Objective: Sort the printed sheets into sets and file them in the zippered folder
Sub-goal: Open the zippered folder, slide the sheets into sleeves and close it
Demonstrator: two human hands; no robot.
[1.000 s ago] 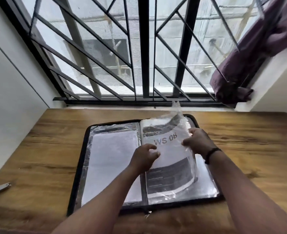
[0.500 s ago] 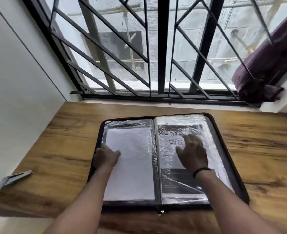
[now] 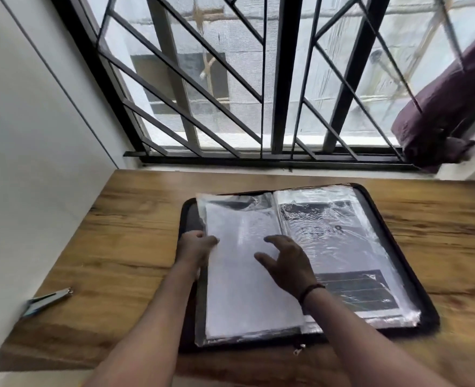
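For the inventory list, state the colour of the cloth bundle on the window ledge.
Dark purple cloth bundle, clearest in the head view.

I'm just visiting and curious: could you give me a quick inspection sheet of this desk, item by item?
Surface: wooden desk below a barred window.
Job's things: zippered folder lies open flat; printed sheet in the right-side plastic sleeve; left-side sleeve shows a pale sheet.
Clutter: small metal tool at the desk's left edge.
Hands: left hand grips the left-side sleeve's outer edge; right hand is spread over that sleeve, contact unclear.
Cables: nothing seen.
Surroundings: window grille, purple cloth, white wall.
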